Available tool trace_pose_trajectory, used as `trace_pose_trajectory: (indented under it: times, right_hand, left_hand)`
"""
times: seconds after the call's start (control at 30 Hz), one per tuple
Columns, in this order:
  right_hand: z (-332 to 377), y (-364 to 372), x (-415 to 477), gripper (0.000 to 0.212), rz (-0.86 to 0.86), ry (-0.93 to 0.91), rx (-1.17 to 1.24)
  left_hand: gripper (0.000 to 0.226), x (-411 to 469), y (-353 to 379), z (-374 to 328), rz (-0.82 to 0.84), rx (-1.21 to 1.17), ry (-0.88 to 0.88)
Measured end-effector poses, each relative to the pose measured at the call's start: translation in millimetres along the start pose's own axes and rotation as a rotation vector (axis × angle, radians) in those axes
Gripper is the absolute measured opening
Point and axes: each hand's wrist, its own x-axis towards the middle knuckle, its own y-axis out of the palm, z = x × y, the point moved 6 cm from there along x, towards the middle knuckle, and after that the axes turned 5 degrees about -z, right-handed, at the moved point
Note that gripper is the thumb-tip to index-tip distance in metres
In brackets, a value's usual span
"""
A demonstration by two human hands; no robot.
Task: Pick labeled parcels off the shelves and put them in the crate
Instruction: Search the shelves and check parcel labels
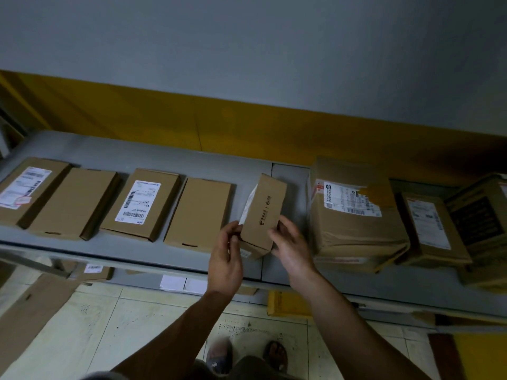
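**Both hands tip a small box to show its label**

Your left hand [225, 259] pinches the near left corner of the small box [264, 212], thumb and fingers curled on its edge. Your right hand [290, 242] cups the near right side with bent fingers. Between them the box stands tipped on a long edge above the shelf [192, 160]. This is probably so you can check the white label [247, 207] on its left face before it goes anywhere. Whether its lower edge touches the shelf cannot be told.

The box is matt brown cardboard, sharp-cornered, with small dark print along the upturned face. Just left of your left hand lies a plain mailer [201, 215], flat and unmarked. Beyond it is a labelled mailer [140, 204] with a barcode sticker. Just right of your right hand sits a bulky parcel [354, 215], taped, glossy and slightly crumpled. The crate is not in view.
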Motion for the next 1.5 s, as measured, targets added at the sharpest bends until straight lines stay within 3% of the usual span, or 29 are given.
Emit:
trace_pose_trajectory:
  times: [0.2,0.47,0.63,0.7,0.93,1.07,1.23,1.33,1.47,1.5]
  right_hand:
    - [-2,0,2,0.050,-0.032,-0.011,-0.105]
    - [-11,-15,3,0.070,-0.086,0.032,-0.149]
    - [-14,-20,3,0.076,-0.091,0.042,-0.165]
    - [-13,-21,1,0.073,-0.081,0.046,-0.144]
    - [-12,-30,-3,0.061,-0.029,0.084,-0.039]
    - [-21,-32,-1,0.062,-0.027,0.090,0.048]
    - [-18,-26,-4,0.071,0.103,0.002,0.179]
    - [-13,-24,-9,0.059,0.147,-0.061,0.211]
    - [-8,-22,-14,0.090,0.179,-0.108,0.238]
    - [-8,-23,-15,0.089,0.181,-0.122,0.239]
  left_hand:
    - [0.032,10,4,6,-0.017,-0.009,-0.177]
    - [0.089,1,15,16,0.207,-0.144,-0.551]
    - [0.077,-4,23,17,0.221,-0.203,-0.577]
    - [0.056,-3,21,18,0.228,-0.246,-0.576]
    - [0.025,2,-6,23,0.069,-0.367,-0.546]
    - [0.025,5,-15,18,0.056,-0.462,-0.502]
    - [0.025,3,-22,10,0.203,-0.560,-0.498]
    - [0.026,0,-23,2,0.273,-0.615,-0.460]
    - [0.051,-6,-27,-9,0.310,-0.675,-0.402]
    - [0.053,-7,-28,-11,0.310,-0.690,-0.398]
